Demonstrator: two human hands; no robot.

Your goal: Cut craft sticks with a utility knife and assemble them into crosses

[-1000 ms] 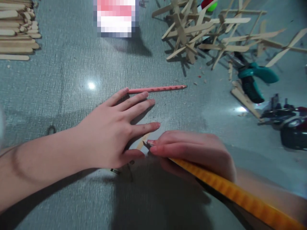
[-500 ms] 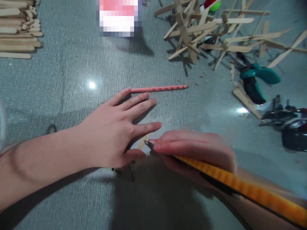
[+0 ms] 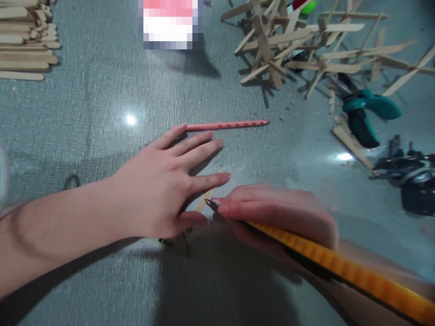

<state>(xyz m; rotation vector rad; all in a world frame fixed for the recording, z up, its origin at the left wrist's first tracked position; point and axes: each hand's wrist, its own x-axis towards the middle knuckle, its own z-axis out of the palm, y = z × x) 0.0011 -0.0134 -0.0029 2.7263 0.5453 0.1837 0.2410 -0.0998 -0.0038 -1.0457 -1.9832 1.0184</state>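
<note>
My left hand (image 3: 170, 181) lies flat with its fingers spread. One fingertip touches the blunt end of a pink pencil (image 3: 231, 125) with dimples along its shaft. Between the thumb and index finger a short pale wooden strip (image 3: 204, 203) shows, partly hidden under the palm. It seems to lie on something light and flat, mostly covered. My right hand (image 3: 278, 213) is closed around a tool with a long orange ribbed body (image 3: 343, 260) and a dark pointed metal tip. That tip rests at the pale strip, beside the left thumb.
A pile of craft sticks (image 3: 27, 59) lies at the upper left. Crossed sticks joined into frames (image 3: 272, 50) stand at the upper right. Teal-handled pliers (image 3: 363, 113), loose sticks (image 3: 351, 145) and a dark cluttered object (image 3: 418, 190) lie on the right. A blurred-out item (image 3: 170, 27) stands at the top.
The view has shifted very slightly, so most things sit a little to the right. Both hands and the pointed tip keep practically the same place relative to the strip.
</note>
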